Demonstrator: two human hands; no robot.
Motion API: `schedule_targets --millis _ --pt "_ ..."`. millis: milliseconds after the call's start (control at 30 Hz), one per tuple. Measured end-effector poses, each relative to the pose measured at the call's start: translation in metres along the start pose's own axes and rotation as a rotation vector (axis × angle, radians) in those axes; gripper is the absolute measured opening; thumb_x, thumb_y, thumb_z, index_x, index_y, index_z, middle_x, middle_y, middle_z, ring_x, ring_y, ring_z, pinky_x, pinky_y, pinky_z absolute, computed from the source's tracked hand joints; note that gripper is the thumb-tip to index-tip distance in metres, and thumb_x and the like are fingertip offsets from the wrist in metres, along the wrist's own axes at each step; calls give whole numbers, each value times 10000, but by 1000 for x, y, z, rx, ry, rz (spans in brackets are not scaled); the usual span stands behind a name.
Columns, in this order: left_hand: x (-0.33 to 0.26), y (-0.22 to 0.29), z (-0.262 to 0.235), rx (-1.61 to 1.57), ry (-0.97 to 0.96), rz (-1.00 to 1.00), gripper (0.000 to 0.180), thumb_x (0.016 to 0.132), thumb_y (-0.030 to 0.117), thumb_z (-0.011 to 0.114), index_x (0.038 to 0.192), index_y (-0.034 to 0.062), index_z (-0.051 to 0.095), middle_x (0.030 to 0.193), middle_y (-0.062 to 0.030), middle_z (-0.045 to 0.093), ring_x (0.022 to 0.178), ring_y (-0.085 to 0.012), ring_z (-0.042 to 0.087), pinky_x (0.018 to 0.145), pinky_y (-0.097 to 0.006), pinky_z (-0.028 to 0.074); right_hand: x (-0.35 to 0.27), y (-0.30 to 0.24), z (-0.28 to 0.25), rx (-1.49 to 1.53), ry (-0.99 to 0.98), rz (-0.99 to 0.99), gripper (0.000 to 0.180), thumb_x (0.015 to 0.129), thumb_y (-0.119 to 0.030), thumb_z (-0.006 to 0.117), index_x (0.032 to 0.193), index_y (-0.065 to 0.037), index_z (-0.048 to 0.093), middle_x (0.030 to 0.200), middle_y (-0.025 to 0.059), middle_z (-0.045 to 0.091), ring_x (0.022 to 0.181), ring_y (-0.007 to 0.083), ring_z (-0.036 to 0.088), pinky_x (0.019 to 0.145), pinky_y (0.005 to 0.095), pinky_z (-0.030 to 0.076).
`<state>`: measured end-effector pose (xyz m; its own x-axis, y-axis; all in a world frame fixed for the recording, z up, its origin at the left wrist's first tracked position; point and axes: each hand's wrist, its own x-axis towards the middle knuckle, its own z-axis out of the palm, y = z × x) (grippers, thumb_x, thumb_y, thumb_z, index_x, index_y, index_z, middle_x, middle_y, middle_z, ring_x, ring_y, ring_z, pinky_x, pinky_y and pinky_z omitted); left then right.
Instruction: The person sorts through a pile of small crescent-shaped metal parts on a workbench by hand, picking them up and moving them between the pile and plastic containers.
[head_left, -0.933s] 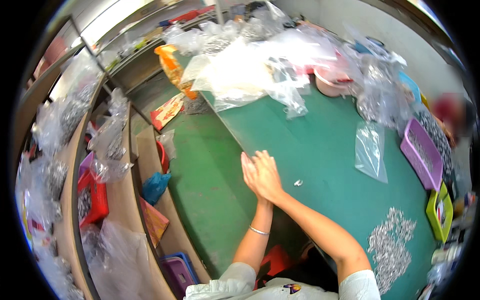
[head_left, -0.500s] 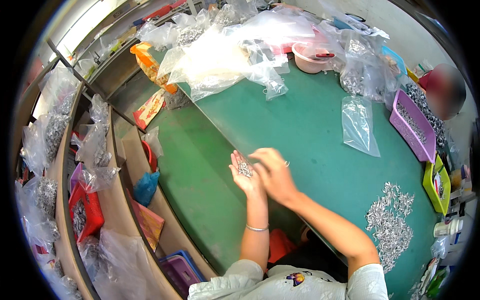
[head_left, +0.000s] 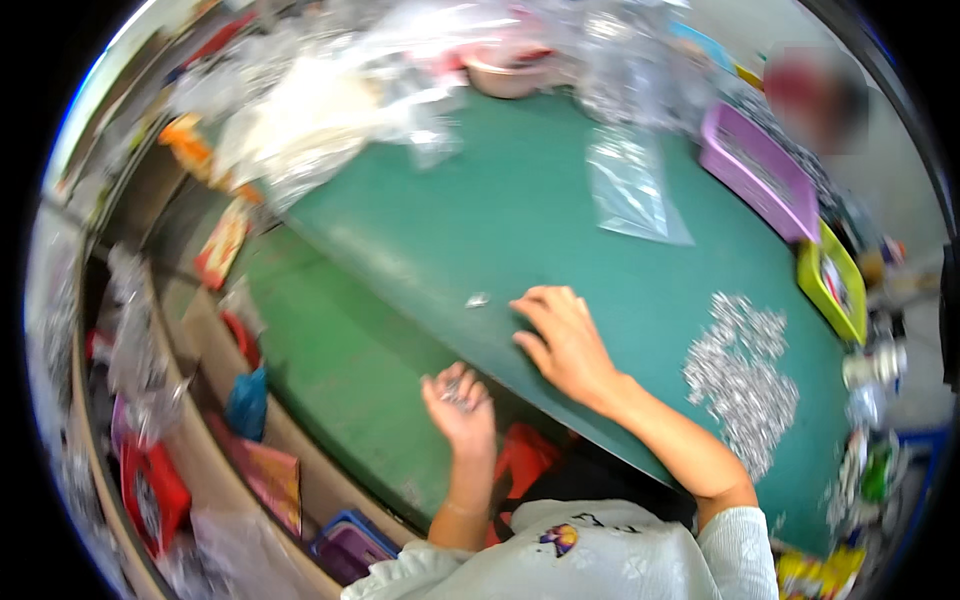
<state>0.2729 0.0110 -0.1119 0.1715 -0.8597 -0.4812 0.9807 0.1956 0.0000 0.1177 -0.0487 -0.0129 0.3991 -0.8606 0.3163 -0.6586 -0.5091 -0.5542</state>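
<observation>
Your left hand [head_left: 468,426] cups shiny bits [head_left: 458,398] | your right hand [head_left: 570,345], loose, over the tabletop [head_left: 490,210] | shiny pile [head_left: 752,405] right of it

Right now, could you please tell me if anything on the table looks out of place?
A small silvery cluster lies alone on the green table, near the right hand and apart from the larger pile, so it looks stray.
</observation>
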Motion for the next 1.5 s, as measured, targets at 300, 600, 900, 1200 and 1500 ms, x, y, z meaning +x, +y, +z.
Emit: schedule_targets --millis 300,600,900,1200,1500 --pt "-93 -67 58 711 -170 -476 338 979 286 370 746 55 449 671 -45 418 434 -66 300 325 -175 224 -173 47 -109 -556 44 657 656 718 -299 714 1273 -75 444 1315 212 353 1264 406 276 1000 580 211" --pt "-87 -153 67 528 114 -1135 245 960 221 414 960 13 542 742 -44 436 532 -81 353 354 -181 283 -239 85 -148 -573 194 488 320 710 -160 710 1006 -117 596 1218 93 509 1145 302 475 947 477 342" --pt "-95 -188 57 603 49 -1258 207 944 199 459 988 21 555 773 -21 464 555 -69 362 389 -173 277 -208 112 -185 -436 430 479 248 659 -165 748 853 -53 640 928 71 588 903 253 522 810 366 357" --pt "-108 -206 64 908 -173 -1122 196 939 168 488 1019 9 569 704 13 429 454 -20 277 371 -148 226 -170 137 -158 -402 393 435 109 686 -69 708 748 -54 619 780 31 566 763 214 501 709 344 332" --pt "-110 -215 75 1381 -580 -687 228 811 15 635 1039 -1 630 741 7 565 640 -46 472 572 -180 373 -189 57 -194 -114 243 440 150 657 -46 724 772 -56 628 777 25 575 737 195 507 695 332 314"
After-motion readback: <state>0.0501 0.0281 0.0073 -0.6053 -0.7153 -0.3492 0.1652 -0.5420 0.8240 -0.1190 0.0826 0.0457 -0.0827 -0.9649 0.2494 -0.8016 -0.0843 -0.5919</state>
